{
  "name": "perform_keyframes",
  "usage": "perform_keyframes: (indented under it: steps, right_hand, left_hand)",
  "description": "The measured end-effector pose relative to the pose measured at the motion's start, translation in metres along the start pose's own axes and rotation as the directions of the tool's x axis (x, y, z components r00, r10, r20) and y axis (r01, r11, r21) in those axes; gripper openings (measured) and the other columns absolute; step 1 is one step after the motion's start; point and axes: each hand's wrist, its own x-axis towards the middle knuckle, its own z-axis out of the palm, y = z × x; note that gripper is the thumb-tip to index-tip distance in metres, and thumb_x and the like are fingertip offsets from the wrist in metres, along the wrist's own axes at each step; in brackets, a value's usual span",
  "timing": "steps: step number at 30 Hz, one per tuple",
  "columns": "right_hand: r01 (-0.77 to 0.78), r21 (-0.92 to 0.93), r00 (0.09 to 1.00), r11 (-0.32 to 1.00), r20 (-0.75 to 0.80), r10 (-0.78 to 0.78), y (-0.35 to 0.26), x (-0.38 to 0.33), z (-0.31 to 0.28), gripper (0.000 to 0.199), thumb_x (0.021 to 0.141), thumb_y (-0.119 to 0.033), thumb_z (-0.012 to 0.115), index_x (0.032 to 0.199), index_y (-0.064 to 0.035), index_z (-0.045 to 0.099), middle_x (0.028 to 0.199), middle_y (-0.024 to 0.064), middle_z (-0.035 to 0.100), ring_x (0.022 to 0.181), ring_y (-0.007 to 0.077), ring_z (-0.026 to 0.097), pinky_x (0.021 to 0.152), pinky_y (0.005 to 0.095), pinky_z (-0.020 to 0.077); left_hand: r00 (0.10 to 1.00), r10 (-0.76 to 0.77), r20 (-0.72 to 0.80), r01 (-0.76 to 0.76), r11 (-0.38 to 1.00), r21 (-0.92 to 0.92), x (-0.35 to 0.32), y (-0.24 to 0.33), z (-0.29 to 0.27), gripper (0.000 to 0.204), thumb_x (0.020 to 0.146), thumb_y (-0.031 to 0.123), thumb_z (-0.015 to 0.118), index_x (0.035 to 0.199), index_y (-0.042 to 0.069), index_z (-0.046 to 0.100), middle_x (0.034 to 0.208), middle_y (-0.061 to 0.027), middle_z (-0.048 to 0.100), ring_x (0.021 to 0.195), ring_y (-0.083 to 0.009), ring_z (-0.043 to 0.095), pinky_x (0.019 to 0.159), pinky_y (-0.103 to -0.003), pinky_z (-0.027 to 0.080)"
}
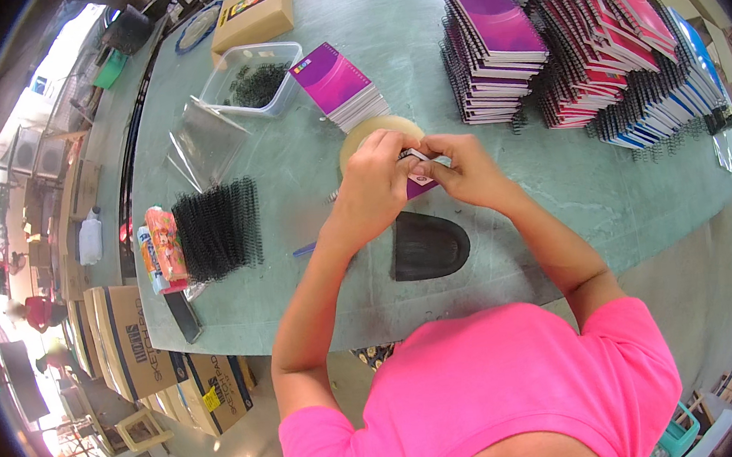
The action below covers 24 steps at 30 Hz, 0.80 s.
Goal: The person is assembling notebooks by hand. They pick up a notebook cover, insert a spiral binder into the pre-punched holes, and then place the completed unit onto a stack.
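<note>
My left hand and my right hand meet over the middle of the table. Both are closed, fingers pinched on a small purple-covered notebook, mostly hidden by my hands. Part of a dark spiral coil seems to stick out left of my left hand. Just beyond the hands lies a round yellowish disc. A stack of purple covers and pages, with no coil visible, stands past it. Nearer my body rests a black rounded pad.
Stacks of coil-bound purple, red and blue notebooks fill the far right. Left of me lie black coils, a clear tub holding small black pieces, plastic sheets, a colourful packet and a phone-like dark object.
</note>
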Motion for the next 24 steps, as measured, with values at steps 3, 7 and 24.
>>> perform_keyframes:
  steps: [3,7,24]
  right_hand:
    - [-0.035,-0.043,0.997,0.998,0.066,0.037,0.005,-0.002,0.002,0.011,0.086,-0.006,0.060,0.092,0.0026,0.061,0.081,0.0065,0.064,0.076,0.0062,0.057,0.062,0.0245,0.0468]
    - [-0.024,0.161,0.999,0.987,0.034,0.019,0.000,-0.004,0.009,0.015,0.085,-0.003,0.057,0.098,0.0009,0.062,0.078,0.0079,0.065,0.071,0.0088,0.057,0.064,0.0248,0.0466]
    - [0.145,-0.696,0.896,0.703,-0.210,-0.392,-0.011,0.037,-0.123,0.024,0.080,-0.008,0.063,0.103,-0.0029,0.066,0.113,0.0126,0.063,0.114,0.0260,0.055,0.096,0.0345,0.0420]
  left_hand:
    - [0.999,-0.048,-0.013,0.048,0.999,0.003,-0.004,0.004,-0.002,0.016,0.072,0.002,0.069,0.084,-0.001,0.059,0.078,-0.0116,0.055,0.064,-0.0207,0.057,0.059,-0.030,0.046]
    - [0.977,-0.205,0.055,0.210,0.973,-0.098,-0.007,0.006,-0.009,0.027,0.072,0.007,0.071,0.095,0.001,0.061,0.091,-0.0115,0.059,0.079,-0.0228,0.060,0.069,-0.033,0.047]
    - [0.986,-0.050,-0.161,0.077,0.984,0.162,-0.015,-0.014,-0.018,0.013,0.080,0.013,0.069,0.091,0.006,0.067,0.099,-0.0111,0.061,0.096,-0.0256,0.057,0.081,-0.035,0.044]
